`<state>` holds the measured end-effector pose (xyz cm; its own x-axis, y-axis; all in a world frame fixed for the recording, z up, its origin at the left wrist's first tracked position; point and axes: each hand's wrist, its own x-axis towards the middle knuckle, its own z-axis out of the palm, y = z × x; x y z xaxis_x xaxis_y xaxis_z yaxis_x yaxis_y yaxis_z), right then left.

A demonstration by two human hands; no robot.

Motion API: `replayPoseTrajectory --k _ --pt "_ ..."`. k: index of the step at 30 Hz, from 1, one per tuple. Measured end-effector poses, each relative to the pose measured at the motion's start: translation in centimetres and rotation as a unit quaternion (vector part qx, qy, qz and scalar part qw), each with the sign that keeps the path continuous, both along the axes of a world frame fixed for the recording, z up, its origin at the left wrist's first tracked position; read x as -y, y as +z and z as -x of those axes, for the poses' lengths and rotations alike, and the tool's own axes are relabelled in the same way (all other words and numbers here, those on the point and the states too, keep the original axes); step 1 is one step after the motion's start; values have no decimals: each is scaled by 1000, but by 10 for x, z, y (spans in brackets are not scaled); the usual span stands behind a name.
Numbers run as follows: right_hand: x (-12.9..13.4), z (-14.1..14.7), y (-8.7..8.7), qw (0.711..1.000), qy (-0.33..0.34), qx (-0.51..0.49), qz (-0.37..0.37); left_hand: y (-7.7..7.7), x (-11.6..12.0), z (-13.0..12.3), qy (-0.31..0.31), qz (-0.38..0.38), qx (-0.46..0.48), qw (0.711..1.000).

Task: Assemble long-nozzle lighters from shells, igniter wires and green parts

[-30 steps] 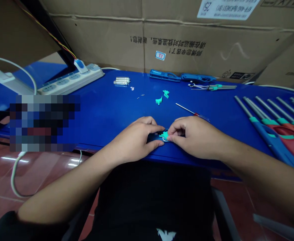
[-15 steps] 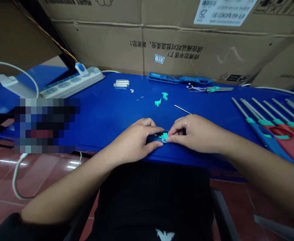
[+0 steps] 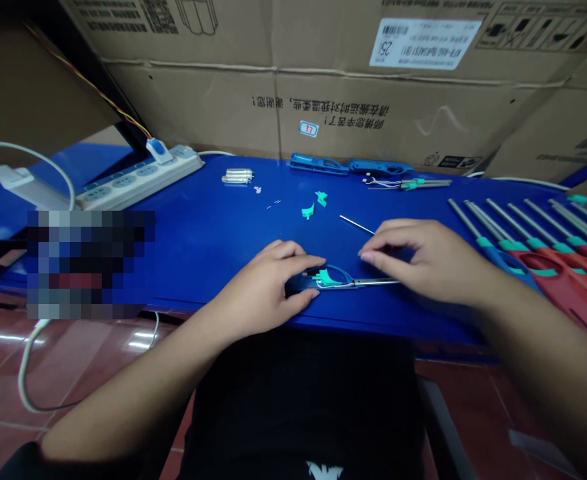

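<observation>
One half-built utility lighter (image 3: pixel 328 280) at lower middle of the blue counter (image 3: pixel 198 227), under curled fingers (image 3: pixel 286 250) of the left hand (image 3: pixel 258 290), right hand (image 3: pixel 423 257) lifted with fingers (image 3: pixel 388 227) apart above its metal nozzle (image 3: pixel 378 282), two teal pieces (image 3: pixel 308 212) seemingly left loose, finished lighters (image 3: pixel 558 287) at right.

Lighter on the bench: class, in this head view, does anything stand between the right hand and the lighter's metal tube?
Nothing visible does. The right hand hovers just above the metal tube of the blue lighter, with only bare bench showing around them. The thin screwdriver shaft lies farther up the bench, beyond the fingertips.
</observation>
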<state>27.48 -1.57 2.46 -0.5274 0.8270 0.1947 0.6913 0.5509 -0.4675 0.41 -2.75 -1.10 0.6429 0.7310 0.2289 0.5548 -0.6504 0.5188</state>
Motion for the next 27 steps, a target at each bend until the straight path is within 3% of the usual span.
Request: replayPoseTrajectory --k 4,8,16,21,27 --pt "18 -2 -15 995 80 38 -34 1 3 -2 3 -20 -12 1000" --pt "27 -1 -21 994 83 54 -52 5 6 0 9 -28 -11 1000" --pt "21 -9 -14 994 42 32 -100 5 12 28 83 -47 -2 995" --pt "6 4 -1 990 63 81 -94 1 17 23 44 -78 22 996" --pt "-11 19 10 989 83 48 -113 1 16 19 41 -51 1 998"
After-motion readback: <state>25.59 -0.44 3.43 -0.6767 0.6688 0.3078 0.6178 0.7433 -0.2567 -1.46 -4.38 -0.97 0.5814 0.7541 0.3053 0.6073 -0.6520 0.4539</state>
